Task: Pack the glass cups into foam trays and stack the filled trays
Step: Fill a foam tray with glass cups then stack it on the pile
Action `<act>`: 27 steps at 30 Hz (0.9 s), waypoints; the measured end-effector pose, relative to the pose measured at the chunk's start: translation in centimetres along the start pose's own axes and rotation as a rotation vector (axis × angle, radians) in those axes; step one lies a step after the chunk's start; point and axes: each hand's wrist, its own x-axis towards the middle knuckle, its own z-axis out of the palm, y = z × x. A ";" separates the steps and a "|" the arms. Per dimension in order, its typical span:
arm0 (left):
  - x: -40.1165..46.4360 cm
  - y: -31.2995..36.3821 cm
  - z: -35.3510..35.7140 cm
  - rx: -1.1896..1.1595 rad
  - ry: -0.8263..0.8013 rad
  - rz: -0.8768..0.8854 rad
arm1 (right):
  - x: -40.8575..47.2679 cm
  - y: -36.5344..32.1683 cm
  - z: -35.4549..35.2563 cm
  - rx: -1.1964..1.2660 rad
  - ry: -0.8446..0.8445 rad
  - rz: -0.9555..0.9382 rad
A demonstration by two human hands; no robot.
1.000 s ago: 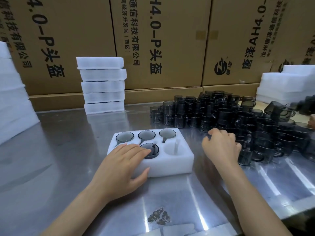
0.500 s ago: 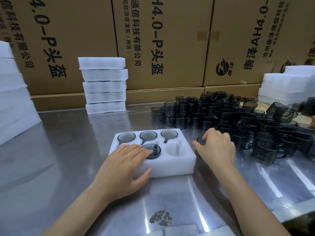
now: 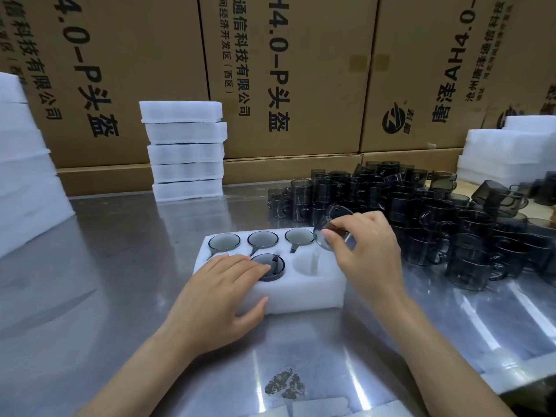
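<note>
- Bright, even overhead light; white glare streaks on steel desk [image 3: 120, 266].
- Soft shadows under forearms.
- Wide-angle bending at edges.
- Right edge cups [image 3: 496, 200] blurred.

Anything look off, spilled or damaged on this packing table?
A dark, patchy stain or scuff mars the steel table near the front edge. One cup lies tipped on the loose pile at far right. The foam tray looks intact; nothing is spilled.
</note>
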 end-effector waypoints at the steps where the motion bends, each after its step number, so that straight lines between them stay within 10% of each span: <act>1: 0.0 0.0 0.0 0.000 0.000 0.000 | -0.1 -0.2 0.1 0.016 -0.019 -0.049; 27: 0.1 -0.1 0.4 0.005 0.003 -0.010 | -2.1 -2.5 0.9 -0.076 -0.126 -0.257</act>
